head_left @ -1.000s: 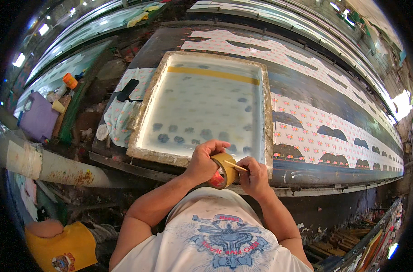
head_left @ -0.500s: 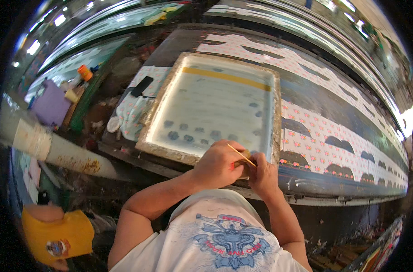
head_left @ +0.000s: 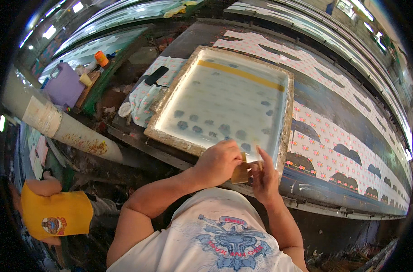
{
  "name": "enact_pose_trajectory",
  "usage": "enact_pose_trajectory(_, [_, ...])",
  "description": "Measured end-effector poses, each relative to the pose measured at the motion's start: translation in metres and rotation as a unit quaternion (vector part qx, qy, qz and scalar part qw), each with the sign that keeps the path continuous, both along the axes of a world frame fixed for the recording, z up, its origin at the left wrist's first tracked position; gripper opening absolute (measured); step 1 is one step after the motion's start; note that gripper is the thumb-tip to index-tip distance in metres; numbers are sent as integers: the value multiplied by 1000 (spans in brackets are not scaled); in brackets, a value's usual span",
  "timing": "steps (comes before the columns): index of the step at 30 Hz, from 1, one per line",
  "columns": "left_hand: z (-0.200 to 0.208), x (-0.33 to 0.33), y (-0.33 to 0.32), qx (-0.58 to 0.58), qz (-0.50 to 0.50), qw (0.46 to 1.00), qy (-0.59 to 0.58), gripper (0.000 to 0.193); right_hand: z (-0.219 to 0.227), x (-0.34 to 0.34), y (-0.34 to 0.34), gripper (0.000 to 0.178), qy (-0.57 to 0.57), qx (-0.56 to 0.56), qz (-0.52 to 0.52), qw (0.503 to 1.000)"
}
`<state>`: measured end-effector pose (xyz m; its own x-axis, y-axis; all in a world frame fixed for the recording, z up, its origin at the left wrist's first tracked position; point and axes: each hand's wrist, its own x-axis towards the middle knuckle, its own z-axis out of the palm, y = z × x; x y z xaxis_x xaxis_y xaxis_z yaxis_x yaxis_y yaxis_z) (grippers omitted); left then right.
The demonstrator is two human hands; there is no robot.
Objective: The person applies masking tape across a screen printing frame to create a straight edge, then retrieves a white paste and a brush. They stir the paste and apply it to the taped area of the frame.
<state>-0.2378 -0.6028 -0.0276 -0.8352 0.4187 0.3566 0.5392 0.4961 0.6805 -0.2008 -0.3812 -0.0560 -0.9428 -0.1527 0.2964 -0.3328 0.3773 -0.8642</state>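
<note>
A wood-edged printing screen with a milky mesh and dark blots lies on the long printing table. At its near edge, my left hand is closed on a brownish-yellow tape roll, seen edge-on. My right hand is close beside the roll, index finger raised and the other fingers curled. Something small and pale sits at its fingertips, too small to make out. A yellow tape strip crosses the far part of the mesh.
Floral printed fabric pieces cover the table to the right. Left of the screen, a black phone rests on cloth. A thick pipe slants nearby; a purple jug stands beyond. A person in a yellow shirt is at lower left.
My hands have moved slightly apart, and the right index finger is now raised. The thin pale strip that lay across both hands no longer shows at length. The view has shifted a little.
</note>
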Motion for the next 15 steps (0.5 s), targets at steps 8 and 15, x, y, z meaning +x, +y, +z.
enact_pose_trajectory(8, [-7,18,-43,73,94,992,-41,7,-53,-12,172,9,-50,253,-247,934])
enact_pose_trajectory(15, [-4,19,-76,91,162,976,-112,6,-123,0,257,14,-36,297,-243,923])
